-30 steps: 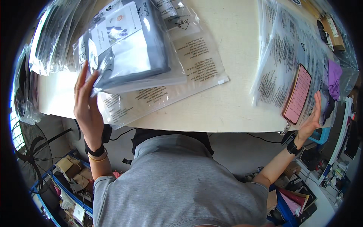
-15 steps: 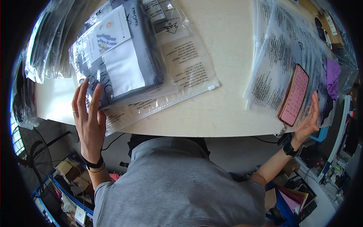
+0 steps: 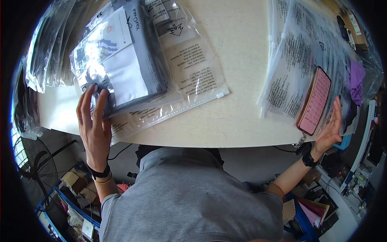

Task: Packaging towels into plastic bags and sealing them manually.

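My left hand (image 3: pixel 95 121) lies at the near left corner of a clear plastic bag (image 3: pixel 161 60) holding dark grey folded goods. Its fingers are stretched out, with the fingertips touching the film. A printed card (image 3: pixel 109 36) and a blank white panel (image 3: pixel 127 76) show through the film. Beneath this package lies a frosted zip bag (image 3: pixel 201 76) with printed text. To the right, my right hand (image 3: pixel 328 131) is held with fingers extended, holding nothing. Close beside it, a phone (image 3: pixel 314 101) with a lit pinkish screen lies on a pile of frosted zip bags (image 3: pixel 284 84).
More clear-bagged goods (image 3: pixel 50 48) are stacked at the left of the pale table (image 3: pixel 238 80). A purple cloth (image 3: pixel 356 82) and a cardboard piece (image 3: pixel 354 30) lie at the right. Below are a fan (image 3: pixel 38 161) and crates of odds and ends (image 3: pixel 80 189).
The bagged grey package and the zip bag under it have shifted slightly left and away from me. Glare on the film has changed. Both hands stay nearly where they were.
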The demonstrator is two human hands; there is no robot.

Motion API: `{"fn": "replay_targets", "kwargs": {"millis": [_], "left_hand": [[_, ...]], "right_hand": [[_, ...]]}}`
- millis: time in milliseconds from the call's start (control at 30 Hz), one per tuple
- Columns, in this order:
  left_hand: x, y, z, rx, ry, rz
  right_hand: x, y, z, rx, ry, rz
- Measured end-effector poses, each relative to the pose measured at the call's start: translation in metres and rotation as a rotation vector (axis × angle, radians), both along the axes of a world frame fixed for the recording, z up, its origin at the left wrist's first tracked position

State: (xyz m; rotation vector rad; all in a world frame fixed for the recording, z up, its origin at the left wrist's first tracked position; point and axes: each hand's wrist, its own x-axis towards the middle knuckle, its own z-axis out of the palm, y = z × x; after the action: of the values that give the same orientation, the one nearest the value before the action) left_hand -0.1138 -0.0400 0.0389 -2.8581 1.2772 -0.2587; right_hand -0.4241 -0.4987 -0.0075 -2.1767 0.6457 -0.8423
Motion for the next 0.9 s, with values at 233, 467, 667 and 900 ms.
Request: {"fn": "replay_targets", "kwargs": {"millis": [233,467,667,900], "left_hand": [[-0.002,0.003,-0.002,-0.252,0.014,0.133],[-0.001,0.002,0.001,-0.045,0.024,0.091],[-0.003,0.001,0.009,0.011,0.063,0.078],[0.001,0.018,0.018,-0.172,0.168,0.033]], "right_hand": [[0.000,0.000,0.001,-0.003,-0.006,0.015],[0.000,-0.001,-0.001,-0.008,-0.020,-0.017],[0.000,0.000,0.000,0.010,-0.016,0.001],[0.000,-0.002,-0.001,-0.007,-0.016,-0.020]]}}
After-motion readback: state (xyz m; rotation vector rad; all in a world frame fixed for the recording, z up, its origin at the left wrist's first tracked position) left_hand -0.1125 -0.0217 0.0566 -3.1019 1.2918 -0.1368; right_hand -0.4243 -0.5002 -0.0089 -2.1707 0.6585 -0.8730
